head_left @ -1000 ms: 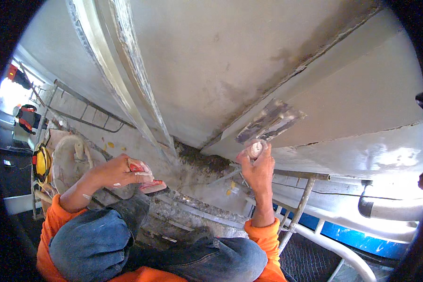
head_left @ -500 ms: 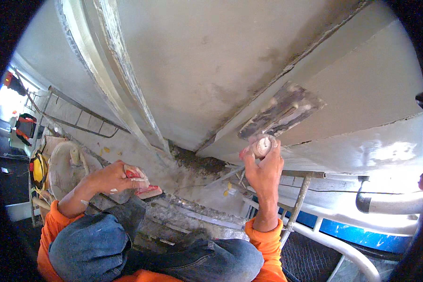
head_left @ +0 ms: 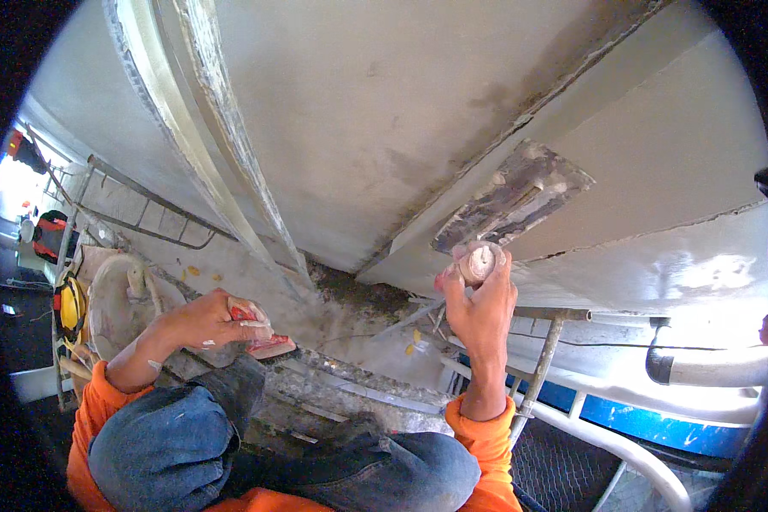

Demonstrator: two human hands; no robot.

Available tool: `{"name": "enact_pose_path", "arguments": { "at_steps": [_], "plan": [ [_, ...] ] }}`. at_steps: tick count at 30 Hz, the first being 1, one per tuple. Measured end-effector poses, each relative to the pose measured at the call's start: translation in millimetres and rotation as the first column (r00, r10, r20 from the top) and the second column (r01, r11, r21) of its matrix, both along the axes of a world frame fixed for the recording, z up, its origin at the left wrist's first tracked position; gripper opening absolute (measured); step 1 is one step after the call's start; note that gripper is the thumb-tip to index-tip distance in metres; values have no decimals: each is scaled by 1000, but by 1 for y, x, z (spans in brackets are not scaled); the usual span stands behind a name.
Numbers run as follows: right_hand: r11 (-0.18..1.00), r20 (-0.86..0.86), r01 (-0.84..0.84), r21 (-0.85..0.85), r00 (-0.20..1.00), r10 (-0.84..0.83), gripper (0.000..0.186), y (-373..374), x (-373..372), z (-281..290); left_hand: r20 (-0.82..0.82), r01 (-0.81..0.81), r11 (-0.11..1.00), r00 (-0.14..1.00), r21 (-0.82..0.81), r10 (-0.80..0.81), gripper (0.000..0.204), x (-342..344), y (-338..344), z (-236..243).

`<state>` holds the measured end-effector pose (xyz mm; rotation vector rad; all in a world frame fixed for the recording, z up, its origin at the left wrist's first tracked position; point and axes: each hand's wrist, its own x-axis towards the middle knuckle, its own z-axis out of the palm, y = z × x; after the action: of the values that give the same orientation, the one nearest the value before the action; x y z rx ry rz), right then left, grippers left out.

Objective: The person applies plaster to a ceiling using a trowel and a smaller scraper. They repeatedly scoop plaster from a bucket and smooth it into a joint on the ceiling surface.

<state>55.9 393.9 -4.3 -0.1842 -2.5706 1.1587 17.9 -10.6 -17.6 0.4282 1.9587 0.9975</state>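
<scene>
My right hand [head_left: 480, 314] is closed round the thick, plaster-caked handle of a plastering trowel [head_left: 538, 169]. Its smeared metal blade points up and away, over the grey plastered surface [head_left: 648, 179]; whether the blade touches it I cannot tell. Lower left, my left hand [head_left: 203, 322] grips a red hand tool [head_left: 271, 348] with whitish plaster on it, held above my knee. The fingers cover much of this tool, so its kind does not show.
Pale strips [head_left: 175, 111] edge the plastered panel at left. A round mortar-stained tub [head_left: 115, 299] stands left, beside a yellow object [head_left: 71, 309]. Metal scaffold rails [head_left: 542, 363] rise at right, near a white pipe [head_left: 712, 367]. Someone in dark and orange clothing [head_left: 49, 232] is far left.
The trowel blade has shifted very slightly up and to the right, with my right hand. My left hand stays almost still. The person at far left has moved a little.
</scene>
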Motion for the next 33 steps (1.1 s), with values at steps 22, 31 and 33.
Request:
{"name": "enact_pose_path", "arguments": {
  "at_steps": [22,31,33],
  "plan": [
    [999,102,43,33,994,-46,42,8,2,-54,14,15,998,1000,-53,-14,33,3,-6,3],
    [993,191,92,69,976,-104,43,9,27,-139,35,1,999,999,-44,0,31,6,-14,0],
    [994,163,103,45,981,-109,41,4,29,-109,28,2,999,1000,-54,0,31,7,-13,2]
  ]
}}
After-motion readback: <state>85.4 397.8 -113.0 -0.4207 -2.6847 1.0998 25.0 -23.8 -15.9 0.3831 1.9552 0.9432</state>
